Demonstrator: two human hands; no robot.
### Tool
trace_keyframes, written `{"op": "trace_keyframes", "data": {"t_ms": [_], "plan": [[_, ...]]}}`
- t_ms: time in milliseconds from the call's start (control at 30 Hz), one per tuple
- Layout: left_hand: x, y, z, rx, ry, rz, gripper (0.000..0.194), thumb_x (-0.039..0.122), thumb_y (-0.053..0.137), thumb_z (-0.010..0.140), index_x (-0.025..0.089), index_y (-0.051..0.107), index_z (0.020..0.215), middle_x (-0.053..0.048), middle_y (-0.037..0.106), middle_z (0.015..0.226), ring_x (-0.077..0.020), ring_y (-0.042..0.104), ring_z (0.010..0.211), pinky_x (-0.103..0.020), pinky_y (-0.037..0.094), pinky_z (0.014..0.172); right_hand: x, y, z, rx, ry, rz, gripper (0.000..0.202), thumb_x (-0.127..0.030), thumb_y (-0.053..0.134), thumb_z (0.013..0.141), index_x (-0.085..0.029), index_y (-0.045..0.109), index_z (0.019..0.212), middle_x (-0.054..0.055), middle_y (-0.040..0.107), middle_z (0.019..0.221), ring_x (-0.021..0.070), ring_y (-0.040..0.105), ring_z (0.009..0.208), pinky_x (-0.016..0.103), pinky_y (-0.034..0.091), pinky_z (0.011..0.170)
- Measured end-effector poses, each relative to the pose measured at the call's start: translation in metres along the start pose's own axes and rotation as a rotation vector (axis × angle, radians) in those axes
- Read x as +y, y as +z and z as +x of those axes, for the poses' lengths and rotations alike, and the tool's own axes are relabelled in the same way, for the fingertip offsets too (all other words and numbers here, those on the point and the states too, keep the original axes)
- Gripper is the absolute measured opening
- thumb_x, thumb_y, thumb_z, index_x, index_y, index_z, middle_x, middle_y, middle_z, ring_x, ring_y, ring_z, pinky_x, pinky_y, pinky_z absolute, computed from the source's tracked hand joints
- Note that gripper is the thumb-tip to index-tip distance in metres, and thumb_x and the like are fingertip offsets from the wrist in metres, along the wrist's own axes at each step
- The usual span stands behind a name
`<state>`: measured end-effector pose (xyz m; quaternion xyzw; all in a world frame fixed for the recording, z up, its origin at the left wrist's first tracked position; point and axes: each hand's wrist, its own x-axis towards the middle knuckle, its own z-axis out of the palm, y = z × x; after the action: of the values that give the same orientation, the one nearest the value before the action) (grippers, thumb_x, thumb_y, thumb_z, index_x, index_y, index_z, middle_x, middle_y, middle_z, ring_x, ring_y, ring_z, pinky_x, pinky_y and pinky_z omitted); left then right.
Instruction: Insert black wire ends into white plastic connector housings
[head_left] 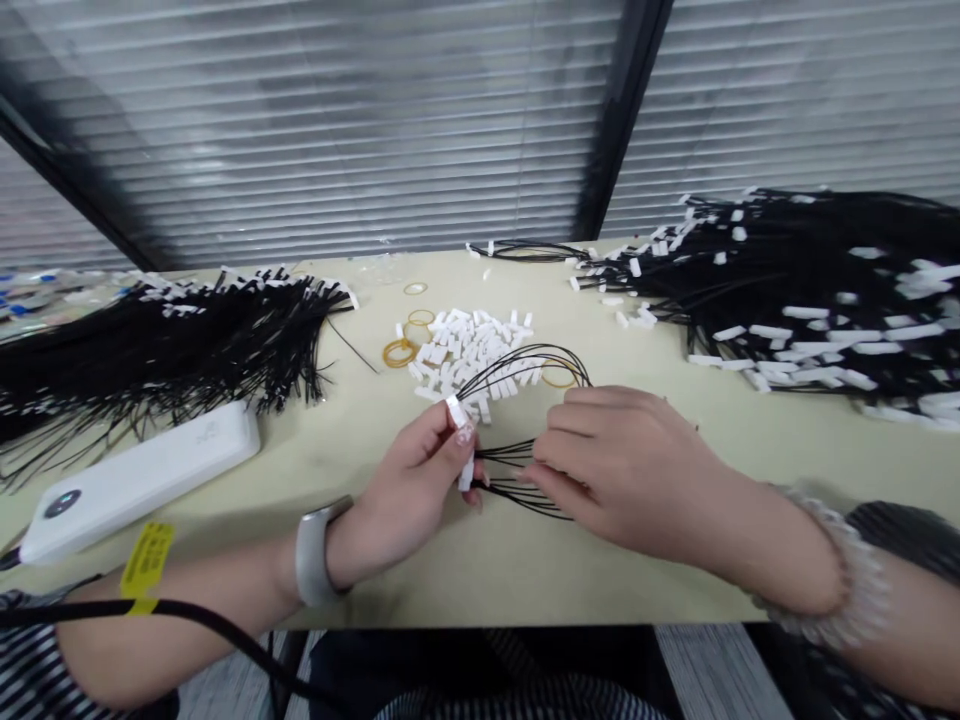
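Note:
My left hand pinches a white connector between thumb and fingers at the middle of the table. Thin black wires run from the connector to the right, some arching upward. My right hand is closed around these wires, its fingers curled and its palm facing down. Part of the wires is hidden under it. Just beyond my hands lies a loose pile of small white connectors, with yellow rubber bands at its left side.
Bundles of black wires lie on the left, and a larger heap with white connectors on the right. A white power bank rests at the left. A black cable crosses my left forearm.

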<state>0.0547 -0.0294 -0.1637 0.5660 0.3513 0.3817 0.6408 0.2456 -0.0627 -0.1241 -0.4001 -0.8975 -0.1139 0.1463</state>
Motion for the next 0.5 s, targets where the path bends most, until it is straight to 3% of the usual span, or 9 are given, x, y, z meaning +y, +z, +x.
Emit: {"op": "trace_keyframes", "data": {"t_ms": [100, 233, 300, 367, 500], "plan": [[0.000, -0.001, 0.000, 0.014, -0.006, -0.006, 0.019, 0.034, 0.053, 0.083, 0.017, 0.049, 0.076, 0.002, 0.051, 0.062, -0.0096, 0.049, 0.054, -0.023, 0.046, 0.050, -0.001, 0.004, 0.001, -0.135, 0.002, -0.063, 0.018, -0.018, 0.050, 0.083, -0.019, 0.057, 0.067, 0.000, 0.056, 0.064, 0.0150, 0.050, 0.063, 0.032, 0.037, 0.062], [0.001, 0.000, 0.000, 0.084, -0.013, -0.038, 0.016, 0.031, 0.054, 0.082, 0.017, 0.050, 0.076, 0.002, 0.050, 0.063, -0.0098, 0.049, 0.056, -0.023, 0.046, 0.050, 0.015, 0.002, -0.001, -0.064, 0.119, -0.207, 0.019, -0.016, 0.050, 0.081, -0.018, 0.056, 0.063, 0.001, 0.056, 0.057, 0.0136, 0.049, 0.053, 0.030, 0.031, 0.051], [0.001, 0.000, 0.001, 0.133, -0.002, -0.057, 0.016, 0.030, 0.054, 0.082, 0.017, 0.050, 0.073, 0.003, 0.048, 0.064, -0.0096, 0.049, 0.057, -0.021, 0.045, 0.049, 0.027, -0.001, -0.003, 0.115, 0.243, -0.249, 0.016, -0.019, 0.050, 0.081, -0.018, 0.061, 0.069, 0.001, 0.056, 0.054, 0.0135, 0.049, 0.049, 0.028, 0.030, 0.047], [0.000, -0.001, 0.001, 0.158, 0.008, -0.056, 0.016, 0.029, 0.053, 0.082, 0.016, 0.050, 0.073, 0.002, 0.048, 0.066, -0.0091, 0.048, 0.058, -0.020, 0.044, 0.048, 0.034, -0.003, -0.003, 0.354, 0.335, -0.147, 0.013, -0.019, 0.051, 0.080, -0.017, 0.064, 0.080, 0.002, 0.060, 0.059, 0.0137, 0.053, 0.052, 0.027, 0.037, 0.048], [0.000, -0.001, 0.001, 0.126, 0.013, -0.030, 0.016, 0.029, 0.052, 0.084, 0.016, 0.049, 0.074, 0.002, 0.048, 0.067, -0.0081, 0.048, 0.057, -0.019, 0.045, 0.048, 0.032, -0.006, -0.001, 0.774, 0.366, 0.445, 0.022, -0.017, 0.052, 0.083, -0.019, 0.061, 0.102, 0.006, 0.062, 0.101, 0.0170, 0.061, 0.083, 0.033, 0.050, 0.072]]}}
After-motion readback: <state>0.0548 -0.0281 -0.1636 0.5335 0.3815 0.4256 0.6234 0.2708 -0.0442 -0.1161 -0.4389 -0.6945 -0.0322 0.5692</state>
